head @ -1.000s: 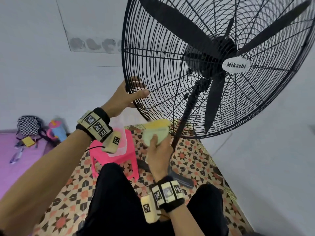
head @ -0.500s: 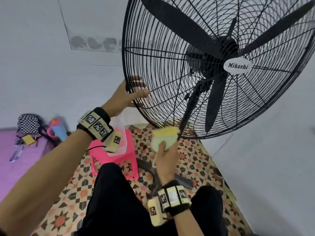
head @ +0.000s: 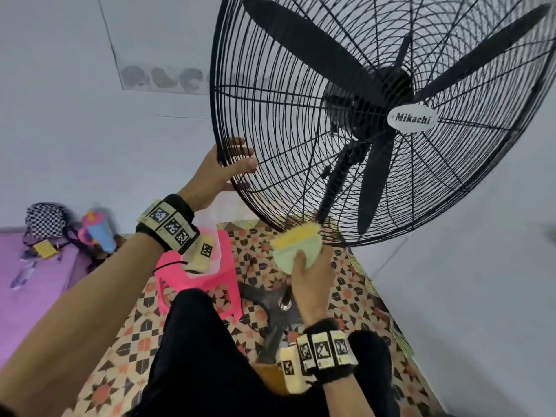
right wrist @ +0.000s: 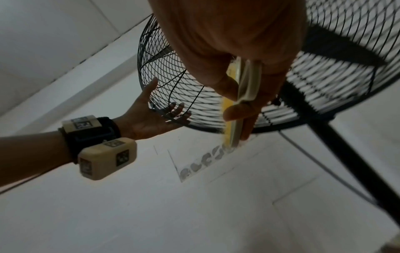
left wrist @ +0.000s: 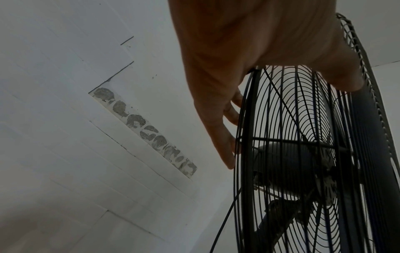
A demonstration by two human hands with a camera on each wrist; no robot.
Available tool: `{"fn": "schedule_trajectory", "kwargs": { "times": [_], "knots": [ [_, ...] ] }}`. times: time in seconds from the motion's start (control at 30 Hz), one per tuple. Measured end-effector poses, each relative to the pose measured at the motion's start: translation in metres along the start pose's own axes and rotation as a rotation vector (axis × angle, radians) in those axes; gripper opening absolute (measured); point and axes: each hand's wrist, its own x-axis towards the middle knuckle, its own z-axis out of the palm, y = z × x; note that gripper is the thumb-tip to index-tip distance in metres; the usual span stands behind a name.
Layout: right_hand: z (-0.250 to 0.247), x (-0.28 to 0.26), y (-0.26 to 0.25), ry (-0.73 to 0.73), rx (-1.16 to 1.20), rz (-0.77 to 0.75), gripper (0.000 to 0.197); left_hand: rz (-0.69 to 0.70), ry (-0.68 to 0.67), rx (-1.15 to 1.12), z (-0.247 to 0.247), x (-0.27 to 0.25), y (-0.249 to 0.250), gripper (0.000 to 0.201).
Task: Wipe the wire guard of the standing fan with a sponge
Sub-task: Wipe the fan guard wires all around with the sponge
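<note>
The black wire guard [head: 214, 115] of the standing fan fills the upper right of the head view, with black blades and a white Mikachi badge [head: 411, 118] behind the wires. My left hand [head: 228, 167] grips the guard's lower-left rim, thumb in front and fingers behind the wires, as the left wrist view shows at the rim [left wrist: 255, 137] under the hand [left wrist: 238, 68]. My right hand [head: 304, 260] holds a bent yellow and green sponge [head: 296, 245], whose top reaches the guard's bottom edge. The right wrist view shows the sponge [right wrist: 246, 82] pinched between thumb and fingers.
The fan's black pole [head: 334, 188] runs down to a cross base [head: 270, 302] on a patterned floor mat [head: 355, 296]. A pink plastic stool [head: 192, 275] stands left of the base. A checkered bag [head: 45, 218] and a bottle [head: 99, 233] lie far left. White walls stand close behind and to the right.
My right hand has carried the sponge to the right and up to the bottom edge of the guard. My left hand has kept its hold on the rim.
</note>
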Motion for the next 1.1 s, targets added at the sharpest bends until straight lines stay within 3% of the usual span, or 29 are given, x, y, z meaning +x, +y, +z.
{"fn": "schedule_trajectory", "kwargs": {
  "times": [0.07, 0.23, 0.4, 0.47, 0.57, 0.67, 0.8, 0.87, 0.97, 1.03, 1.1],
  "knots": [
    [-0.003, -0.002, -0.007, -0.010, 0.024, -0.028, 0.026, 0.007, 0.002, -0.009, 0.002, 0.001, -0.003, 0.087],
    [0.020, -0.001, -0.050, -0.145, 0.212, -0.215, 0.022, 0.007, -0.009, -0.012, 0.000, 0.002, -0.004, 0.087],
    [-0.004, 0.007, -0.003, 0.001, -0.058, -0.028, 0.032, 0.009, -0.041, 0.001, -0.004, 0.003, -0.002, 0.085],
    [-0.012, 0.007, 0.001, -0.003, -0.078, -0.018, 0.031, 0.015, -0.046, -0.004, -0.003, 0.002, -0.004, 0.088],
    [0.001, 0.007, -0.033, -0.119, 0.028, -0.201, 0.025, 0.010, -0.047, -0.014, 0.000, 0.002, -0.005, 0.091],
    [0.014, 0.010, -0.056, -0.106, 0.077, -0.308, 0.020, 0.007, -0.025, -0.024, 0.001, 0.002, -0.002, 0.091],
    [-0.009, 0.013, -0.011, -0.034, -0.113, -0.106, 0.031, 0.004, -0.024, -0.018, 0.000, 0.000, 0.000, 0.101],
    [-0.025, 0.013, -0.003, -0.030, -0.180, -0.069, 0.033, 0.008, -0.023, -0.028, 0.002, 0.000, -0.003, 0.097],
    [-0.028, 0.010, -0.035, -0.096, -0.036, -0.199, 0.021, 0.011, -0.001, -0.045, 0.007, -0.001, -0.004, 0.084],
    [-0.018, 0.013, -0.057, -0.096, 0.036, -0.298, 0.017, 0.016, 0.004, -0.053, 0.007, -0.001, -0.005, 0.093],
    [-0.013, 0.021, -0.062, -0.098, 0.024, -0.295, 0.019, 0.016, 0.004, -0.054, 0.004, -0.001, -0.004, 0.094]
  ]
}}
